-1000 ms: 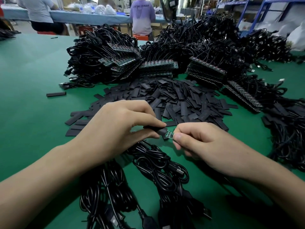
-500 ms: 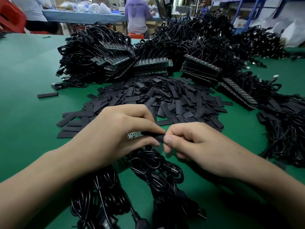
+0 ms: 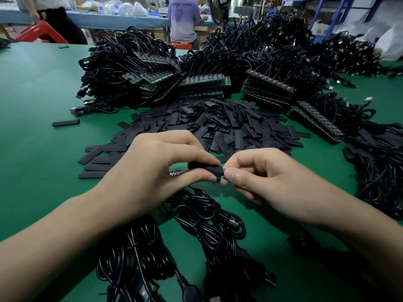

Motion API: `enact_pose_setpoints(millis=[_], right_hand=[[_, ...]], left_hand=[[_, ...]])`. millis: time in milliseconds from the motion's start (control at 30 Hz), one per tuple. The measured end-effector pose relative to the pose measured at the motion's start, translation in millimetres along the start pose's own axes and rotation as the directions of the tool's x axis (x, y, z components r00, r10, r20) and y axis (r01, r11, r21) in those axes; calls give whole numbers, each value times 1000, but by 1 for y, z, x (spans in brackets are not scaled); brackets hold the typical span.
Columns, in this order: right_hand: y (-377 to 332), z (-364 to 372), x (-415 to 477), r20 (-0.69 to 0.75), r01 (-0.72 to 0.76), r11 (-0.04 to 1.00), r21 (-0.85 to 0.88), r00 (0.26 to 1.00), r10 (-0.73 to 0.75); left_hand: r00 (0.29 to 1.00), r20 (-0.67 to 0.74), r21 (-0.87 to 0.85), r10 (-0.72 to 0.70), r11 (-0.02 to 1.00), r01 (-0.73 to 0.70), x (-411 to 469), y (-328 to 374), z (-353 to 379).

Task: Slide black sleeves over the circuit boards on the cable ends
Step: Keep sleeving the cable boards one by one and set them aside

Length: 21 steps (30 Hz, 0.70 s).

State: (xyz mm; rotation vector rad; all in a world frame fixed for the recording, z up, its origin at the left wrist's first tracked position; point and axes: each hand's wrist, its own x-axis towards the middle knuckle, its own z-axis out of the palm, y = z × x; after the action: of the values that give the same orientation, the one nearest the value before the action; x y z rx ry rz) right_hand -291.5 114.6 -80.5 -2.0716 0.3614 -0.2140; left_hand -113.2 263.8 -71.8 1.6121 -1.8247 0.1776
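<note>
My left hand [image 3: 157, 166] pinches a black sleeve [image 3: 207, 170] between thumb and forefinger above the green table [image 3: 32, 105]. The sleeve sits over a small circuit board. A bit of that board [image 3: 224, 171] pokes out at the sleeve's right end, where my right hand [image 3: 266, 177] pinches it. Another bit of circuit board [image 3: 175, 172] with small parts shows under my left palm. Behind my hands lies a heap of loose flat black sleeves [image 3: 218, 127]. Coiled black cables [image 3: 196, 236] run from my hands toward me.
Stacks of circuit boards on bundled cables [image 3: 205, 83] rise behind the sleeve heap, with more cable piles [image 3: 381, 160] at the right. One stray sleeve [image 3: 65, 122] lies at the left. People stand at a far table [image 3: 109, 18].
The sleeve has slid along the board, so less green board shows at the right than a second ago. My hands have drawn closer together. The view shifted slightly.
</note>
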Motion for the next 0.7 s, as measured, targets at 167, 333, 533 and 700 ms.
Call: enact_pose_setpoints(millis=[167,333,533,700], right_hand=[[3,1,-1,11,8,1000,-17,1000,-8],[1,0,-1,31,16,1000,21,999,-17],[-2,2,0,35,-9,996,89,999,6],[-6,3,0,9,-28,986,164,1000,27]], left_hand=[[1000,8,-7,23,1000,-23,0,-1,1],[1000,-4,-25,31,999,-31,-1,0,2],[1000,7,-44,22,999,-22,0,-1,3],[1000,-13,-27,13,1000,-13,1,-2,0]])
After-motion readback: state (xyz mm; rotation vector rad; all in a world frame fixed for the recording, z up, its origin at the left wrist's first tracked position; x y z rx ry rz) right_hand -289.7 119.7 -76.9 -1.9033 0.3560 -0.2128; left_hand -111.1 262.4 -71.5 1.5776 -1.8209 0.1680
